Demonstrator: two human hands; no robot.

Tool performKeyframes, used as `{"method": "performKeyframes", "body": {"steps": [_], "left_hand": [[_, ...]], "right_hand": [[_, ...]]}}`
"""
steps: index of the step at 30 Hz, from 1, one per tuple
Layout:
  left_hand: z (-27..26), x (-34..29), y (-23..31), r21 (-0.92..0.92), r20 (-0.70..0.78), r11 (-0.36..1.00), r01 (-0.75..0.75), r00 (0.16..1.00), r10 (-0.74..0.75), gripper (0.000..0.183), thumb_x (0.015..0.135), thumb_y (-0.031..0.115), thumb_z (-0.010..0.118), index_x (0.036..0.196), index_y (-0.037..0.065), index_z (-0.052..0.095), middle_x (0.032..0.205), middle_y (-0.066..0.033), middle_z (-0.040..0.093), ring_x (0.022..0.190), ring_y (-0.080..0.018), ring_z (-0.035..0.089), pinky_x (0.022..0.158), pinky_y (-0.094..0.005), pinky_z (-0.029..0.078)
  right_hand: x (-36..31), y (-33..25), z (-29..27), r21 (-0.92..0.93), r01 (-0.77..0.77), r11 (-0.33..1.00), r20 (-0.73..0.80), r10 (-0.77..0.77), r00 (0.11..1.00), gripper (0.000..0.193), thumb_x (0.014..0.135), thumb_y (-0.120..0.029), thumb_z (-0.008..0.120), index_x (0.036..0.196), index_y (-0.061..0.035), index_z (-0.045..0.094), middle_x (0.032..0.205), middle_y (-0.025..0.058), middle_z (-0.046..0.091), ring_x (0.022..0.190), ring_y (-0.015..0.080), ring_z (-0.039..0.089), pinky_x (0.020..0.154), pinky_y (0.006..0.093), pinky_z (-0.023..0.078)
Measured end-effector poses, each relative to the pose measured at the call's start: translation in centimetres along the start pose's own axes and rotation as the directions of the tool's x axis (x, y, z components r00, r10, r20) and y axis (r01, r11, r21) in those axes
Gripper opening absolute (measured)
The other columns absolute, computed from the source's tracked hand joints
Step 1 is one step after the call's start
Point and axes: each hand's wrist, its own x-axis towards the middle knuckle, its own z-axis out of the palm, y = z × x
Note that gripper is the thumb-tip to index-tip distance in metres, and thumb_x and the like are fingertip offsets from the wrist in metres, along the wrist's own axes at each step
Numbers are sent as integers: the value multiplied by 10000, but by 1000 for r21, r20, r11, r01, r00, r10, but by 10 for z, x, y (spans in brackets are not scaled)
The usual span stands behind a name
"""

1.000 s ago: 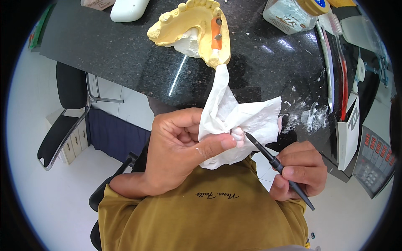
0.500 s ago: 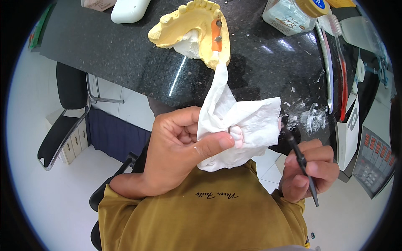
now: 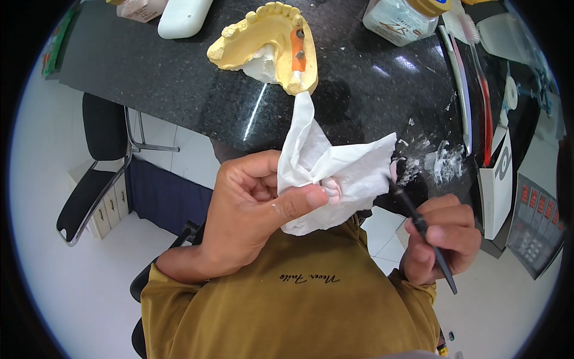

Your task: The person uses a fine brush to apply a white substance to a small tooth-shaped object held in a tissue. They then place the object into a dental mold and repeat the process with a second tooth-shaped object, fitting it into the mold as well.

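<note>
My left hand is closed on a crumpled white tissue, its thumb pressing a small row of white and pink tooth-shaped pieces against the paper. My right hand grips a slim black pen-shaped brush between thumb and fingers. The brush's dark tip reaches the tissue's right edge, beside a small pinkish patch I cannot identify. Beyond the tissue, a yellow plaster dental model lies on the black table, with an orange strip and two grey metal posts on its right side.
White powder smears mark the black tabletop. At the far right are a clear jar, a red-handled toothbrush, a white box and a device with red displays. A black chair stands left.
The tissue and both hands have shifted slightly up and left in the picture, and the model, jar and toothbrush also sit further left. Both grips stay the same.
</note>
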Motion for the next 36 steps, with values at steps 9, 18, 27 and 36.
{"method": "performKeyframes", "body": {"steps": [9,18,27,36], "left_hand": [[7,-4,-6,3,-91,995,-103,991,103,226,792,-52,645,1014,-66,606,936,-134,668,847,-149,647,776,-268,521],[7,-2,-12,75,-92,987,-144,984,151,221,785,-45,657,1000,-64,610,905,-131,673,830,-143,649,751,-269,524],[6,-1,-11,54,-85,988,-142,986,146,208,792,-37,652,994,-60,610,893,-137,676,827,-152,654,769,-276,522],[8,-1,-10,39,-97,990,-136,985,139,206,793,-36,651,993,-63,608,891,-138,675,821,-154,655,758,-275,525]], "right_hand": [[-14,-19,-19,-159,-278,947,-175,250,952,151,769,-46,643,893,-7,568,718,96,546,582,156,538,515,244,428],[-18,-15,-26,-206,-321,924,-141,296,945,174,661,60,635,811,-4,574,698,109,588,569,121,537,475,203,396],[-18,-13,-26,-238,-285,929,-101,268,958,197,633,63,651,808,6,582,679,115,598,561,134,561,475,208,417],[-18,-12,-28,-249,-269,931,-88,254,963,187,636,60,649,801,9,579,671,113,595,545,130,556,456,199,408]]}}
